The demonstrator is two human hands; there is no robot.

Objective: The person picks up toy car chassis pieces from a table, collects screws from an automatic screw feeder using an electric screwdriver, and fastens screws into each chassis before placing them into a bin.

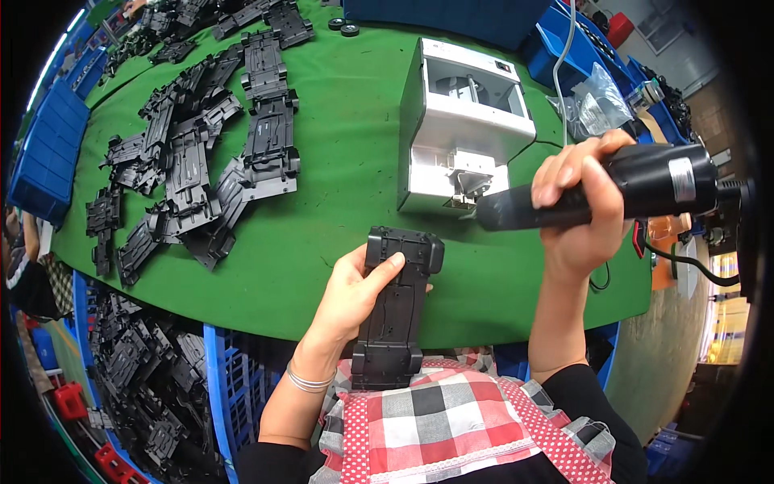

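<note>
One black chassis (393,315) pinched by the left grip (355,286), one cylindrical tool (657,177) (also black) clasped by the right grip (589,211)

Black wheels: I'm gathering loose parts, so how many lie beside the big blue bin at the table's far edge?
2: the left wheel, slightly farther away, and the right wheel, nearer, by the blue bin's left corner. More may hide behind the bin.
</note>
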